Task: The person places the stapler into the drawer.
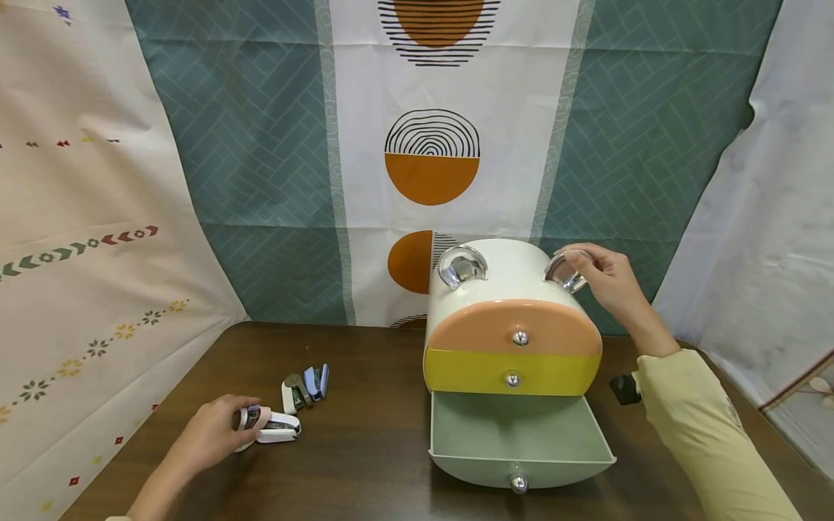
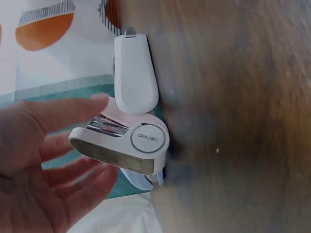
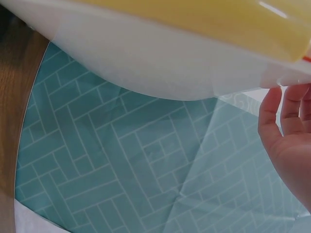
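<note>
My left hand (image 1: 211,434) is at the table's left, its thumb and fingers on either side of a small pink and white stapler (image 2: 141,141). A white stapler (image 1: 279,428) lies against that one. Just behind are a white and grey stapler (image 1: 296,394) and a light blue stapler (image 1: 316,381). Over at the right, my right hand (image 1: 602,278) grips the silver ring (image 1: 565,270) on top of a rounded white drawer box (image 1: 508,271). In the right wrist view the fingers (image 3: 270,114) touch the box's edge; the ring is hidden there.
The box's green bottom drawer (image 1: 521,434) is pulled out with nothing in it. The yellow drawer (image 1: 469,370) and orange drawer (image 1: 469,334) above are closed. A second silver ring (image 1: 462,266) stands on the box's left. Patterned cloth (image 1: 260,181) hangs behind the brown table (image 1: 365,449).
</note>
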`<state>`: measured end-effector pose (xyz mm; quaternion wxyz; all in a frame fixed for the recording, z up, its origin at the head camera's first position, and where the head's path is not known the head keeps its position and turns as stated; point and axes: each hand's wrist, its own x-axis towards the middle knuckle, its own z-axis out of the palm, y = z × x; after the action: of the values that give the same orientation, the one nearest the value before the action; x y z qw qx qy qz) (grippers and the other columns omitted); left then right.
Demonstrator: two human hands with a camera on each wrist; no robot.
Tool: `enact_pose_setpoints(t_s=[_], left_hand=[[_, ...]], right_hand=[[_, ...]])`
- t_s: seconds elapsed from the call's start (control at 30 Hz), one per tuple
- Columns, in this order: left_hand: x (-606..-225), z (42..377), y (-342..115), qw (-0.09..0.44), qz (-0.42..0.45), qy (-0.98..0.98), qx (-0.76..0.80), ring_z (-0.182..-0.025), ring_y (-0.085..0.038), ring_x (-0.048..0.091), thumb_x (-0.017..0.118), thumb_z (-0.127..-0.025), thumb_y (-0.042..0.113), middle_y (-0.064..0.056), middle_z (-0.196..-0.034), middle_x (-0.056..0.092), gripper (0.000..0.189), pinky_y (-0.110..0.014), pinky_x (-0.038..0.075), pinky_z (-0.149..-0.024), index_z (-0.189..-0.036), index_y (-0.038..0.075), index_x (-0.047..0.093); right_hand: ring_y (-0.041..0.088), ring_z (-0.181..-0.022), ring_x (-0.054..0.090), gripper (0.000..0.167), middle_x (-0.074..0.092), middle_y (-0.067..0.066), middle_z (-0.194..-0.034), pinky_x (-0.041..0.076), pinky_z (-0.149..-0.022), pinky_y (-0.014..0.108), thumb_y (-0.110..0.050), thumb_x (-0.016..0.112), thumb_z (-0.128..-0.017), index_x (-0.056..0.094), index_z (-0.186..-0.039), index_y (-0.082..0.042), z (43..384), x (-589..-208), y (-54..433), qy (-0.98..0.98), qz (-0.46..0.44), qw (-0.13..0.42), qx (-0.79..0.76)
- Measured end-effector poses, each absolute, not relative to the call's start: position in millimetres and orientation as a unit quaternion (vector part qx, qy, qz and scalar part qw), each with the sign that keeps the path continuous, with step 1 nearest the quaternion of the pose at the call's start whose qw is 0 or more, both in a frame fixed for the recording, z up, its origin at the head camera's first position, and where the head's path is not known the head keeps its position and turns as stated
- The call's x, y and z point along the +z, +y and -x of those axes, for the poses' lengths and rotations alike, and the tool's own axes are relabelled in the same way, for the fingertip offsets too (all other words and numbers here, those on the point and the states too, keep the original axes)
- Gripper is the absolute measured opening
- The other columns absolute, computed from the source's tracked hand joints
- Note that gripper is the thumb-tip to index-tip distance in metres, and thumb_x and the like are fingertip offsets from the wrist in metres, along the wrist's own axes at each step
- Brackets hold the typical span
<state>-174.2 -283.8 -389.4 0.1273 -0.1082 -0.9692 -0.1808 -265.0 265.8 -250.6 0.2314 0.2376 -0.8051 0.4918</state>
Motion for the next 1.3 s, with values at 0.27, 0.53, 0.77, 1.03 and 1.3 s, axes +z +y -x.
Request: enact_pose_setpoints(t_s=[0.27,0.53,0.77,1.03,1.3], left_hand=[[-386,173,-289,0.102,0.046,-0.979,-0.169,-0.061,-0.015,0.048,0.078,-0.065,0.016,0.003,-0.067,0.055,0.029,-0.034,0.037,-0.052,-0.089,0.003,0.068],[-380,169,-287,0.127,0.062,-0.976,-0.164,-0.058,-0.014,0.045,0.080,-0.061,0.018,0.006,-0.062,0.053,0.030,-0.032,0.035,-0.050,-0.086,0.004,0.071],[-356,159,-271,0.123,0.076,-0.972,-0.183,-0.061,-0.011,0.053,0.081,-0.060,0.020,0.005,-0.066,0.062,0.033,-0.030,0.040,-0.054,-0.087,0.005,0.072],[-334,146,-233,0.126,0.092,-0.945,-0.289,-0.065,-0.010,0.063,0.082,-0.062,0.017,-0.001,-0.077,0.068,0.035,-0.020,0.049,-0.057,-0.092,0.004,0.071],[-323,140,-187,0.161,0.148,-0.881,-0.419,-0.066,-0.006,0.064,0.082,-0.061,0.009,-0.009,-0.088,0.068,0.037,-0.019,0.051,-0.059,-0.095,0.003,0.070]], right_hand=[[0.002,-0.086,0.058,0.026,0.065,-0.016,-0.079,0.042,-0.078,0.015,-0.015,0.047,-0.095,0.060,-0.110,0.002,264,-251,264,-0.802,-0.250,0.226,0.493],[0.002,-0.089,0.057,0.028,0.065,-0.016,-0.078,0.041,-0.081,0.016,-0.018,0.047,-0.095,0.060,-0.110,0.001,265,-251,263,-0.806,-0.240,0.225,0.492],[0.002,-0.086,0.058,0.026,0.065,-0.017,-0.078,0.041,-0.079,0.014,-0.016,0.047,-0.095,0.060,-0.108,0.002,264,-252,263,-0.801,-0.244,0.229,0.497],[-0.001,-0.091,0.055,0.026,0.063,-0.020,-0.081,0.041,-0.079,0.014,-0.020,0.048,-0.095,0.062,-0.109,-0.004,262,-250,262,-0.811,-0.226,0.233,0.486],[-0.005,-0.100,0.049,0.026,0.058,-0.023,-0.095,0.039,-0.079,0.013,-0.026,0.049,-0.094,0.063,-0.110,-0.011,260,-249,262,-0.826,-0.190,0.232,0.477]])
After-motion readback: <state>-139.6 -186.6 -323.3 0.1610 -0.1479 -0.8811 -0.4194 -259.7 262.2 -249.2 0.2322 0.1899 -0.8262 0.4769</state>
